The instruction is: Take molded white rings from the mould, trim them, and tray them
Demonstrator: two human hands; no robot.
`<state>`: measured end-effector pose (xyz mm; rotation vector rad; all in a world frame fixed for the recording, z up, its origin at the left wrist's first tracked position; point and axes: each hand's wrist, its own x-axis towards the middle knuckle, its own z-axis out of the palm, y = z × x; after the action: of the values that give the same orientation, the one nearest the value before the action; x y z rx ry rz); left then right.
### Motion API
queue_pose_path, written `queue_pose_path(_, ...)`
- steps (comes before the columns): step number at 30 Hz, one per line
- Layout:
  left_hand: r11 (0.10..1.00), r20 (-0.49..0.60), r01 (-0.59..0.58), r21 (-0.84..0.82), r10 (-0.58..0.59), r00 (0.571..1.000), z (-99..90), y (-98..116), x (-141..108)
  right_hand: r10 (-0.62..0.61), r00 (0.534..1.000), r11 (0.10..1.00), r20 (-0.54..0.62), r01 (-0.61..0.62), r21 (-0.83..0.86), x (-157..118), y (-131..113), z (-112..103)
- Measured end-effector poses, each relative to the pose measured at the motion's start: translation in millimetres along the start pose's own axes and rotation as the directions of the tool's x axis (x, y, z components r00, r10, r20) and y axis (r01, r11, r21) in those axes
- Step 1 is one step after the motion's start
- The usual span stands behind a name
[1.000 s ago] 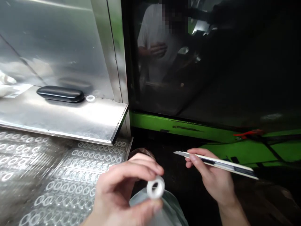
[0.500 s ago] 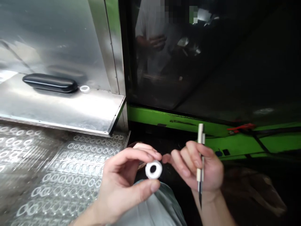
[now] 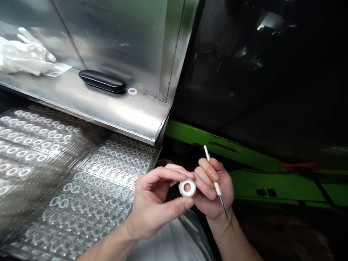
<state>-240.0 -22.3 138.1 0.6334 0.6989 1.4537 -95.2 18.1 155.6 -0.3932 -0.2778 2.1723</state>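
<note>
Between the thumb and fingertips of my left hand (image 3: 156,199) is a small white plastic ring (image 3: 182,189), its hole facing me. My right hand (image 3: 214,185) is closed around a slim cream-handled knife (image 3: 218,189) with a thin dark tip pointing down toward the wrist. The right fingers lie close behind the ring; whether they touch it I cannot tell. To the left, clear plastic trays (image 3: 81,166) hold rows of similar white rings.
On a metal ledge (image 3: 141,116) rest a black glasses case (image 3: 102,81), another white ring (image 3: 132,91) and white gloves (image 3: 25,54). A dark machine panel with a green frame (image 3: 201,136) rises ahead. Something red (image 3: 299,166) lies on the frame at right.
My view has turned left, bringing the gloves into sight. My right hand has come closer to the ring, its fingers now behind it, and the knife has tilted.
</note>
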Motion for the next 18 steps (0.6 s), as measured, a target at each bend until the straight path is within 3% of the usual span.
queue_pose_path(5, 0.998, -0.025, -0.066, -0.001, 0.066, 0.998, -9.8, 8.9, -2.1, 0.054, 0.997, 0.989, -0.048, -0.06, -0.134, 10.4, 9.8, -5.8)
queue_pose_path(7, 0.998, -0.041, -0.068, 0.006, 0.068, 0.997, -16.4, 13.1, -3.7, 0.078, 0.994, 0.926, -0.077, -0.101, -0.363, 10.3, 1.7, -9.4)
queue_pose_path(8, 0.999, -0.056, -0.045, 0.002, 0.045, 0.997, -21.2, 14.9, -5.5, 0.068, 0.993, 0.836, -0.101, -0.112, -0.536, 11.0, -5.8, -10.3)
queue_pose_path(9, 1.0, -0.081, -0.007, -0.003, 0.007, 0.997, -27.6, 16.2, -8.1, 0.046, 0.991, 0.682, -0.126, -0.123, -0.721, 13.5, -15.3, -10.1)
queue_pose_path(11, 0.996, -0.171, 0.087, -0.011, -0.087, 0.981, -45.6, 17.6, -16.7, -0.059, 0.989, 0.201, -0.137, -0.122, -0.972, 27.3, -36.9, -5.5)
queue_pose_path(13, 0.983, -0.326, 0.186, 0.002, -0.175, 0.929, -70.1, 17.9, -30.9, -0.136, 0.987, -0.252, -0.085, -0.117, -0.961, 55.5, -54.0, 5.8)
queue_pose_path(15, 0.958, -0.514, 0.286, 0.027, -0.232, 0.826, -98.2, 18.4, -50.8, -0.104, 0.994, -0.493, -0.009, -0.06, -0.868, 95.4, -59.1, 21.5)
queue_pose_path(18, 0.936, -0.738, 0.35, 0.038, -0.21, 0.642, -138.9, 23.3, -86.0, 0.129, 0.99, -0.684, 0.058, 0.132, -0.717, 162.0, -44.3, 42.1)
